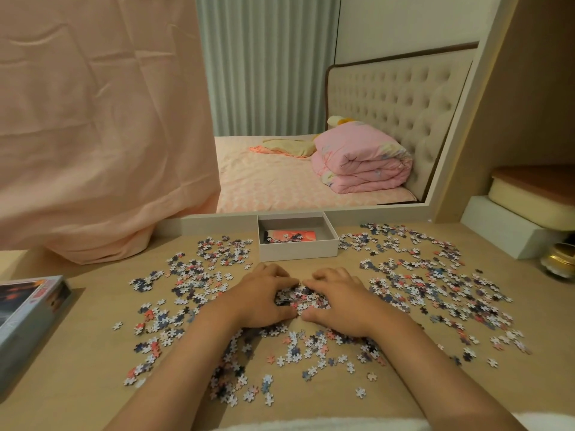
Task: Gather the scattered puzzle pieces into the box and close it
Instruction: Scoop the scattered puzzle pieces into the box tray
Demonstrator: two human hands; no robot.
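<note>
head view: both hands lie together at the middle of the wooden table (77, 353), just in front of the box (298, 247). the left hand (264, 297) and the right hand (339, 301) face each other, fingers curled inward and thumbs nearly meeting at the near side, cupping a small heap of pieces (301, 298) between them. the heap sits on the table top, pressed in from both sides.

the box is a shallow white tray with its top off, standing against the base of a mirror (357, 119). inside it lies a reddish picture card (291, 236) with a few pieces on it (too small to count). the lid (31, 309), printed with a dark picture, lies flat at the table's left edge, well apart from the box.

loose puzzle pieces (193, 275) cover the table on the left of the hands, a wider spread lies on the right (435, 284), and more sit under and between the forearms (280, 353).

a pink cloth (93, 119) hangs over the mirror's left part and bunches on the table. at the far right stand a white block (504, 234) and a gold jar (560, 259).
</note>
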